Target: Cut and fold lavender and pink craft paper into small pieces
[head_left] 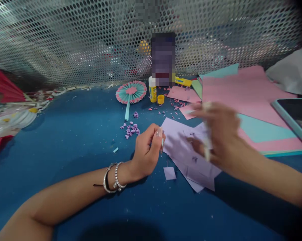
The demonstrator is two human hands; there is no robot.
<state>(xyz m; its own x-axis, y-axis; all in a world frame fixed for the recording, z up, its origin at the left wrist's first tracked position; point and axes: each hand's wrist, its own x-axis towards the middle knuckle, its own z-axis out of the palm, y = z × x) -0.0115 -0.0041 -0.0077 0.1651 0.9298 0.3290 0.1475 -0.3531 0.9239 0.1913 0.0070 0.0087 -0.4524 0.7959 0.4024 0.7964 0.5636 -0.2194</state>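
My left hand (pixel 147 149) rests on the blue table (pixel 73 140), fingers curled, pinching a thin pale-green paper strip (pixel 162 143) at the edge of the lilac paper sheets (pixel 188 157). My right hand (pixel 216 134) hovers over those sheets, smeared by motion, with a whitish strip-like object (pixel 206 130) in its fingers. A small lilac paper square (pixel 170 173) lies just below the left hand. A heap of tiny purple paper bits (pixel 131 129) sits above the left hand.
A pink-and-teal paper fan (pixel 131 93) lies at the back, beside an open glue bottle (pixel 153 89) and its yellow cap (pixel 160 99). Pink and teal sheets (pixel 243 97) cover the right, a phone (pixel 295 117) on them. Perforated metal mesh (pixel 90 43) closes the back. Paper crafts (pixel 7 100) lie left.
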